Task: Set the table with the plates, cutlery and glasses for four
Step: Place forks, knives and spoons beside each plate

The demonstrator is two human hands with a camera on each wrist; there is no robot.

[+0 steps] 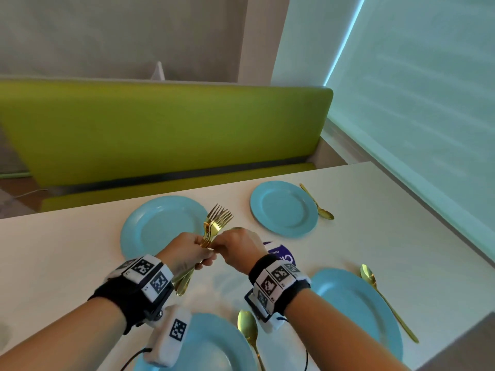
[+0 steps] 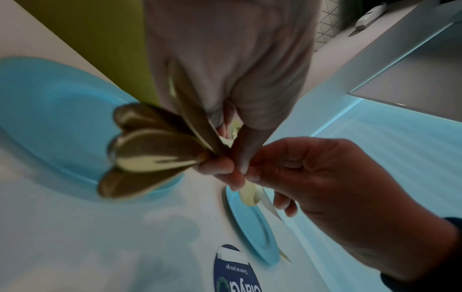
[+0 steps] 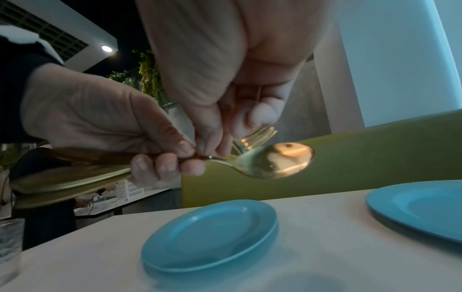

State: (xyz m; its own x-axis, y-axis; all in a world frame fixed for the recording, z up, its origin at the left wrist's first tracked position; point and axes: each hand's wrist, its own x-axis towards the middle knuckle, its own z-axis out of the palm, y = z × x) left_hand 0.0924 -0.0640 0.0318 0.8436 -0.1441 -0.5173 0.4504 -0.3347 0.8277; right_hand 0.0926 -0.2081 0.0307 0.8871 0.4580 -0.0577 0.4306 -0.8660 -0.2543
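On the white counter (image 1: 80, 253) four blue plates were already laid: a far-left plate (image 1: 150, 226), a far-right plate (image 1: 284, 208), a near-right plate (image 1: 356, 306) and a near-left plate (image 1: 219, 344) partly hidden under the forearms. Three of them had a gold spoon beside them: one just right of the far-right plate (image 1: 318, 203), one right of the near-right plate (image 1: 385, 301), and one right of the near-left plate (image 1: 249, 330). Above the gap between the far plates, the left hand (image 1: 187, 253) was curled round a bundle of gold forks (image 1: 218, 220), tines up, handles fanning out below the fist. The right hand (image 1: 238, 250) pinched the neck of a fourth spoon (image 3: 275, 160) at the bundle, seemingly drawing it free. By my judgement the plates were done and the spoons nearly so, with the far-left place lacking one. None of the forks had been laid yet. What looked like a glass (image 3: 10, 249) stood at the counter's edge in the right wrist view, but no setting had one, so forks and glasses remained.
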